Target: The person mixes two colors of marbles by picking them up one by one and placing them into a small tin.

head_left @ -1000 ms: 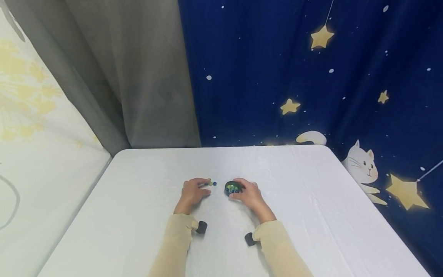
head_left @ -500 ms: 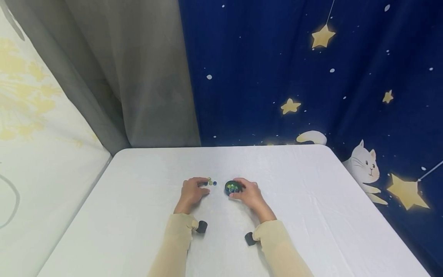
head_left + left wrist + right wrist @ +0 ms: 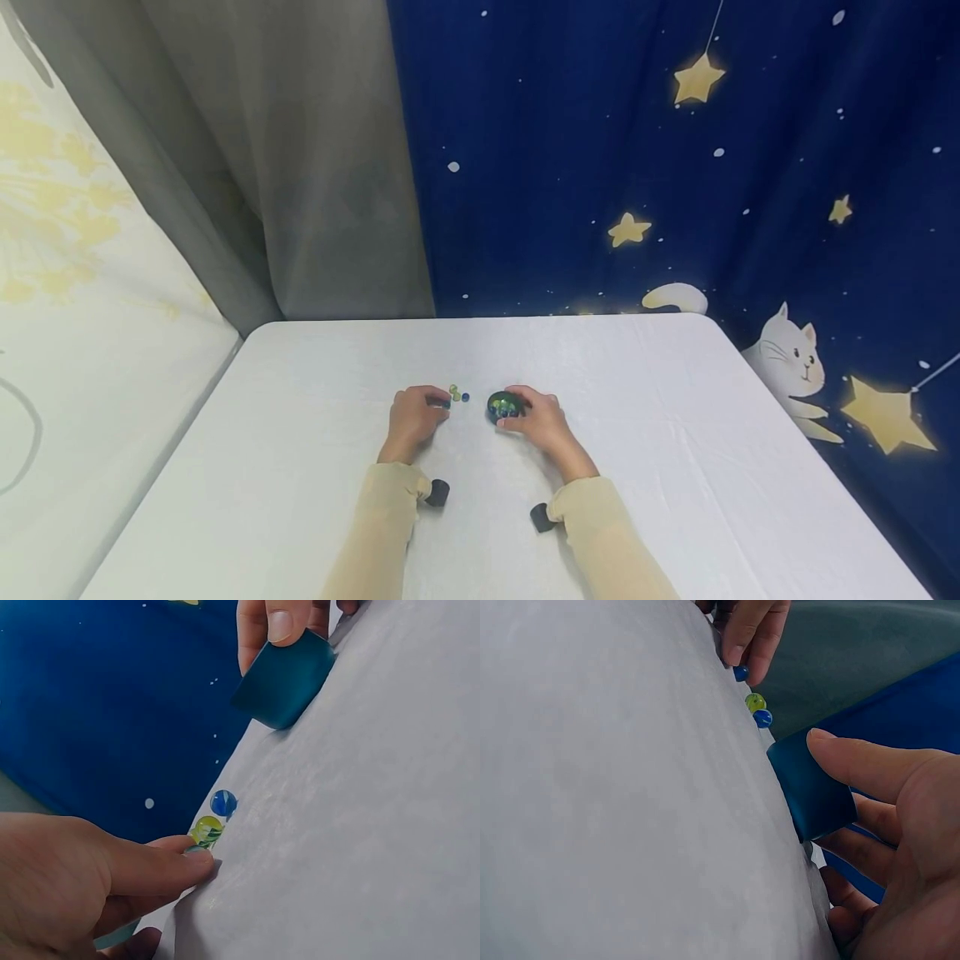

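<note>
My left hand (image 3: 411, 419) pinches a blue marble (image 3: 740, 673) between thumb and finger, low over the white table. Just past its fingertips lie a loose blue marble (image 3: 466, 397) and two yellow-green marbles (image 3: 454, 389). To the right, my right hand (image 3: 543, 423) grips a small teal cup (image 3: 289, 682), thumb on the near side and fingers round the far side. The cup stands on the cloth, and several blue and green marbles (image 3: 504, 408) show inside it in the head view. In the left wrist view my thumb and finger mostly hide the pinched marble.
A white cloth covers the table (image 3: 637, 375), with its far edge behind the marbles. Beyond it hang a grey curtain (image 3: 337, 183) and a blue curtain with stars (image 3: 555, 167). A dark wrist device (image 3: 438, 492) sits at my left sleeve, another (image 3: 542, 517) at my right.
My left hand has drawn back slightly left, and its thumb and finger have come together on the blue marble. The yellow-green marbles show more fully. The right hand and cup have stayed put.
</note>
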`<state>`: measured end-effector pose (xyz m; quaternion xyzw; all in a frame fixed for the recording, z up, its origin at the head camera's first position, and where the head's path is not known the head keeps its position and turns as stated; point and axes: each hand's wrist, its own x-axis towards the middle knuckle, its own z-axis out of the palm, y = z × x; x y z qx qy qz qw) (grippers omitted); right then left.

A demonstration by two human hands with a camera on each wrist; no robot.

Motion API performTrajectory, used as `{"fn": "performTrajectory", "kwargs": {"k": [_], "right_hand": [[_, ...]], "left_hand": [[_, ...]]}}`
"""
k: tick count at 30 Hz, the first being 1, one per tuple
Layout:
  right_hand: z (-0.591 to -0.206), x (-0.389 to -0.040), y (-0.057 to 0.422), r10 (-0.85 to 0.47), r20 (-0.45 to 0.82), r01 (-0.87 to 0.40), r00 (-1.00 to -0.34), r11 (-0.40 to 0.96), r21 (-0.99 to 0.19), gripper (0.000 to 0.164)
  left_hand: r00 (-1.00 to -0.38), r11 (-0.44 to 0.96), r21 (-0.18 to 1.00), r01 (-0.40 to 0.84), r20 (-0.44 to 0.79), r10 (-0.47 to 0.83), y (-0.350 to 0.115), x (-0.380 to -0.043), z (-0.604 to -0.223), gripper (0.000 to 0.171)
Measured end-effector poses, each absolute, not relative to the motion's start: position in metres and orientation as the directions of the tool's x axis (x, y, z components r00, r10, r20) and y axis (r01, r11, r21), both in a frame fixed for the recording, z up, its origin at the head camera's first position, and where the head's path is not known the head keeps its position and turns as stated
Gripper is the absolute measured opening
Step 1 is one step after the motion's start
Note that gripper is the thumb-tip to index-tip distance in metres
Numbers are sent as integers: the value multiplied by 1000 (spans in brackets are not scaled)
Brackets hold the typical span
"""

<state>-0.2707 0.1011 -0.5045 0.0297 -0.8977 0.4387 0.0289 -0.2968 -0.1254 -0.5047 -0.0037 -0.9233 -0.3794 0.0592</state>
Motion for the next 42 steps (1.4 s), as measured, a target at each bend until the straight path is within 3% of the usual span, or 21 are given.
{"fn": "performTrajectory", "kwargs": {"k": [26,42], "right_hand": [[-507,-272,100,-19,59,-58,-998,616,-786,59],[-505,-273,100,-26,71,-72,-997,606,-792,57]], "left_hand": [[-990,581,808,98,136,-22,-122,-301,-497,13],[-980,489,850,197,180,81,-108,-303,-493,12]]}}
